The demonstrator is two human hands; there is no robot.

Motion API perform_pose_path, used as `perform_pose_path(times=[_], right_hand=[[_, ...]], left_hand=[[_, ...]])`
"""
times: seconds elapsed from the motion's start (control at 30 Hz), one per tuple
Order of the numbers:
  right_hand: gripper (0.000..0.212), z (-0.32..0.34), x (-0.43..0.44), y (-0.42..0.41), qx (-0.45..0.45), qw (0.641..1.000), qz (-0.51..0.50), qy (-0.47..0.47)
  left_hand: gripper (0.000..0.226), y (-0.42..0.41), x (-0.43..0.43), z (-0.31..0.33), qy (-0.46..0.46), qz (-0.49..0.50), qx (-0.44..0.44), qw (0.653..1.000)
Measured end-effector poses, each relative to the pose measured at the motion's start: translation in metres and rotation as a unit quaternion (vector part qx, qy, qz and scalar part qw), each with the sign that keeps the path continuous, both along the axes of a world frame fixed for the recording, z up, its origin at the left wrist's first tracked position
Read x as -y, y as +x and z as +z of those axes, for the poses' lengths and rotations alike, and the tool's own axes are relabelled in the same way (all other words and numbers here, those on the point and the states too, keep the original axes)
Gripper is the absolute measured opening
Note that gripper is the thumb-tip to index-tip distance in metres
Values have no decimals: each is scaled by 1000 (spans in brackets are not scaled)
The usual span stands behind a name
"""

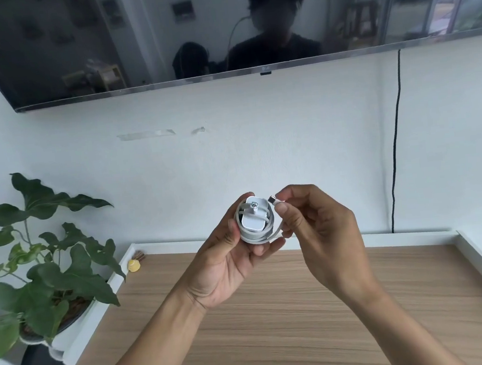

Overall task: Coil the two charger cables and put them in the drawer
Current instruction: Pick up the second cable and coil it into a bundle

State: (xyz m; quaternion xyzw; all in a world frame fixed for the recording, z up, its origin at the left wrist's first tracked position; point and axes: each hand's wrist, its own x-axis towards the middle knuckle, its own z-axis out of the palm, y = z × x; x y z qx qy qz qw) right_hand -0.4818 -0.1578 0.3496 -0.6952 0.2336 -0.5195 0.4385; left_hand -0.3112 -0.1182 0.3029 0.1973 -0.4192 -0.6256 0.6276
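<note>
- White charger cable (270, 229), wound in several loops round a small white plastic plug adapter (253, 217), sits at the centre of the frame, held up in the air above the desk and in front of the wall.
- The adapter's metal pin faces the camera at the top of the bundle; the loops ring it on both sides and underneath.
- The cable's free end, a short metal-tipped connector (274, 200), sticks out to the upper right of the bundle.
- The left hand (229, 260) cups the bundle from below and behind, thumb pressed against its left edge, fingertips curling under the coil.
- The right hand (317, 228) pinches the connector end between thumb and forefinger, the other fingers loosely curled, touching the bundle's right side.
- Below the hands lies the light wood-grain desk (291, 324) with a raised white rim along its far and side edges.
- A small yellow rounded object (133, 265) rests on the rim at the desk's far left corner.
- A green leafy potted plant (44, 260) stands to the lower left of the frame, beside the desk.
- On the white wall, a large dark television screen (160, 28) fills the top of the frame.
- A thin black wire (396, 138) hangs down the wall at the right, from the screen's lower edge to the desk's rim.
</note>
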Motion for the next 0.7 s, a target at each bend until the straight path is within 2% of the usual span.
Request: perform_pose_path(times=[0.27,0.57,0.7], right_hand=[[17,-6,4,5,-33,999,-42,5],[13,-8,12,7,-137,979,-104,-108],[14,-9,12,9,-143,978,-95,-120]], left_hand=[[45,10,3,1,-17,-15,25,999],[49,20,6,0,-5,-9,68,998],[50,23,6,0,-3,-9,88,996]])
